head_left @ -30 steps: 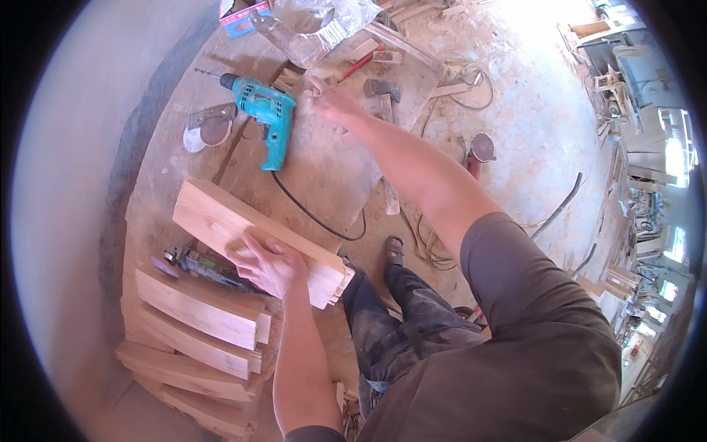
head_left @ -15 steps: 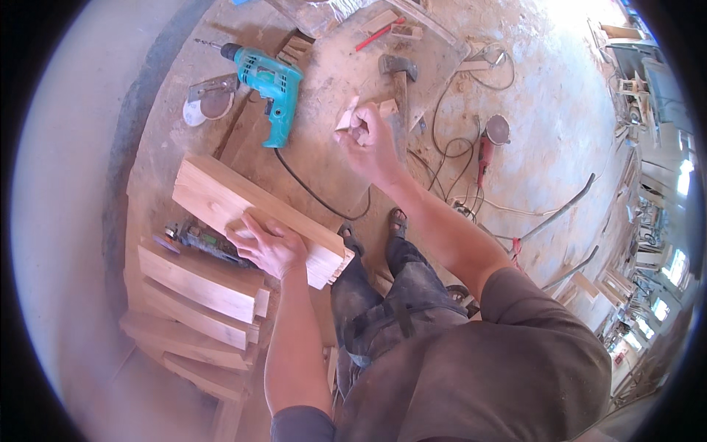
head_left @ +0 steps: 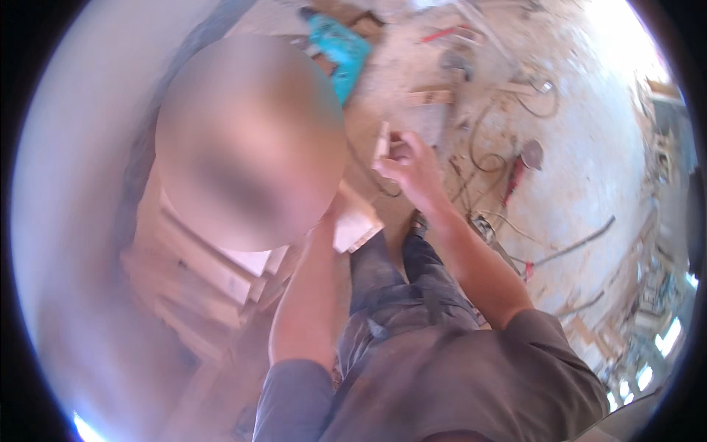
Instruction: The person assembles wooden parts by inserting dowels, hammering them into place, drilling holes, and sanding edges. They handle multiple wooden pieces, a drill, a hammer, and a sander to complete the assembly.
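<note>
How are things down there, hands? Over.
Right hand holding small wood piece. Left hand blurred out, grip unclear. Board: one end showing, rest blurred.

On our dusty table [head_left: 390, 81] we've a teal drill [head_left: 342, 53], part hidden; red stick [head_left: 444, 34] nr far edge; blurred hammer [head_left: 456, 65] nr R edge. On floor [head_left: 582, 162] past R edge: red disc tool [head_left: 517, 183] + looped cable [head_left: 487, 160].
</note>
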The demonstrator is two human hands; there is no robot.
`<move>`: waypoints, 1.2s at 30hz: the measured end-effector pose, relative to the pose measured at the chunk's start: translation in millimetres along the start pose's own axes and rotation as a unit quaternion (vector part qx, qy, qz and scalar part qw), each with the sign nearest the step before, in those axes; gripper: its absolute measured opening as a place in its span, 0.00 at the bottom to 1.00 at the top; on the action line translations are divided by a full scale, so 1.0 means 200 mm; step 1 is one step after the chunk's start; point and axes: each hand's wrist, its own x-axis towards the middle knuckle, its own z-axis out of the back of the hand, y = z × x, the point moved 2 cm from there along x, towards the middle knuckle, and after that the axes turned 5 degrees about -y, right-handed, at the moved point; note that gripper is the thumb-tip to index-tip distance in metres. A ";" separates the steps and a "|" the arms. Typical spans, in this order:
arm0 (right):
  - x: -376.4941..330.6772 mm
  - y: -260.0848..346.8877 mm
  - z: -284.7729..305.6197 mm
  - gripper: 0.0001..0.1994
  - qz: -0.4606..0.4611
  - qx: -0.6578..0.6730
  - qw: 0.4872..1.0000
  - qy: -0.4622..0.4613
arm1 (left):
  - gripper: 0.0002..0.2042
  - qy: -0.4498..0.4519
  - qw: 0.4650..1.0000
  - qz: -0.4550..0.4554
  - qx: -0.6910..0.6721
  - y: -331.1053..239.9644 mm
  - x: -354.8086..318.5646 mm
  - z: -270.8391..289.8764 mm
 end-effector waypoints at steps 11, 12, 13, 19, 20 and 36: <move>-0.46 -0.09 -0.56 0.24 0.143 -0.177 0.972 0.058 | 0.29 0.102 0.791 0.083 -0.597 0.46 -0.23 0.03; -0.51 -0.04 -0.62 0.24 0.210 -0.213 0.949 0.102 | 0.27 0.162 0.757 0.115 -0.623 0.51 -0.24 0.10; -0.55 0.00 -0.66 0.26 0.273 -0.248 0.918 0.143 | 0.25 0.223 0.716 0.147 -0.645 0.57 -0.25 0.15; -0.24 -0.10 -1.04 0.28 0.182 -0.267 0.926 0.194 | 0.20 0.108 0.665 0.269 -0.688 1.13 -0.20 0.33; -0.16 -0.10 -1.16 0.27 0.190 -0.282 0.924 0.176 | 0.24 0.095 0.630 0.244 -0.731 1.23 -0.19 0.34; 0.13 -0.12 -1.65 0.10 -0.147 -0.173 0.940 0.256 | 0.14 0.093 0.689 0.235 -0.679 1.69 -0.11 0.53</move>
